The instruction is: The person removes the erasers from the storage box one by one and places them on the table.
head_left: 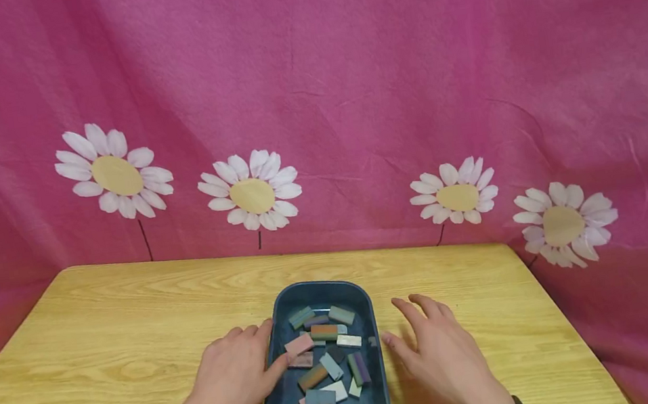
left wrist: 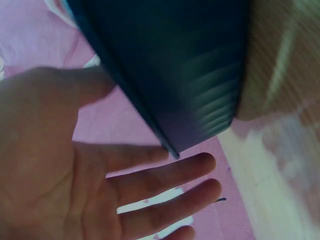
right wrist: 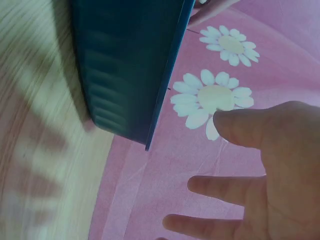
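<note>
A dark blue plastic tub (head_left: 366, 292) with rounded corners stands on the table, holding several small eraser-like blocks. Among them are a pink block (head_left: 299, 344), an orange-and-green block (head_left: 324, 332), a purple-and-green block (head_left: 359, 369) and a white block (head_left: 349, 340). At the tub's left side is my left hand (head_left: 232, 370), its thumb lying over the rim and its index fingertip right at the edge. In the left wrist view the fingers (left wrist: 167, 175) of that hand are straight and spread. My right hand (head_left: 444, 346) hovers just right of the tub, fingers spread, holding nothing.
The tub rests on a light wooden table (head_left: 133, 336). A pink cloth (head_left: 305, 61) printed with white daisies hangs behind the table and down its sides. Dark bands circle both wrists.
</note>
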The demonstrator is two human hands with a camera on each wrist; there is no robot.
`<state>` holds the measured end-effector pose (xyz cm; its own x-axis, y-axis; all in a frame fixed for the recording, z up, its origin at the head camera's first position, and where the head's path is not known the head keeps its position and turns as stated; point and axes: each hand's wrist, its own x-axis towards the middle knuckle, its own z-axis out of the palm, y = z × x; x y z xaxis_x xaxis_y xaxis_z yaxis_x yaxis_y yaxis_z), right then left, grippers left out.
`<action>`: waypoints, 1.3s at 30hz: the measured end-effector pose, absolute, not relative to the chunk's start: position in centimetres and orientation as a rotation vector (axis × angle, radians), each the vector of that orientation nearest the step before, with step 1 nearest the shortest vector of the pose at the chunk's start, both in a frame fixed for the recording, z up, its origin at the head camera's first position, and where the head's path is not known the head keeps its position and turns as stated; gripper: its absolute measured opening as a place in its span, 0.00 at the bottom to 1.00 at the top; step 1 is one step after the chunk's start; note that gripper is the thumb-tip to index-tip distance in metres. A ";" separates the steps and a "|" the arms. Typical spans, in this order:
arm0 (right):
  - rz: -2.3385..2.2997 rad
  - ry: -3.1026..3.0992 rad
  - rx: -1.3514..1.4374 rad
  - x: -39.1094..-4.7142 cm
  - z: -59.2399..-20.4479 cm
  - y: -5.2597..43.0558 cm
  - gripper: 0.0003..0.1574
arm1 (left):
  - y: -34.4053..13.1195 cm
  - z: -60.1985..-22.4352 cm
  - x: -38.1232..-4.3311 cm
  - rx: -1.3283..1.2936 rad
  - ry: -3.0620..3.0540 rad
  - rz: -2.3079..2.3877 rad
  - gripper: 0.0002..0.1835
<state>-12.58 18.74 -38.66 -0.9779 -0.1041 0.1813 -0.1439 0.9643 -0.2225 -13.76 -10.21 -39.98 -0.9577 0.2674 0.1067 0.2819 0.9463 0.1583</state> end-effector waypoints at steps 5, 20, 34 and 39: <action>0.340 -2.915 0.194 -12.6 -38.7 18.4 0.33 | -10.1 -40.4 -14.0 -0.324 -3.028 -0.300 0.23; 0.428 -2.918 0.253 -12.9 -39.7 16.6 0.24 | -9.2 -41.4 -14.2 -0.245 -3.159 -0.445 0.14; 0.515 -2.956 0.618 -12.2 -40.5 13.9 0.23 | -9.0 -41.5 -14.0 -0.228 -3.200 -0.422 0.15; 0.524 -2.982 0.725 -11.8 -40.6 12.8 0.24 | -8.9 -41.4 -14.1 -0.218 -3.214 -0.402 0.16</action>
<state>-11.78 12.78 -40.57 -0.8911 -0.4414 0.1050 -0.4508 0.8348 -0.3159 -14.07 -8.88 -41.37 -0.9855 0.1457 -0.0865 0.1200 0.9604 0.2513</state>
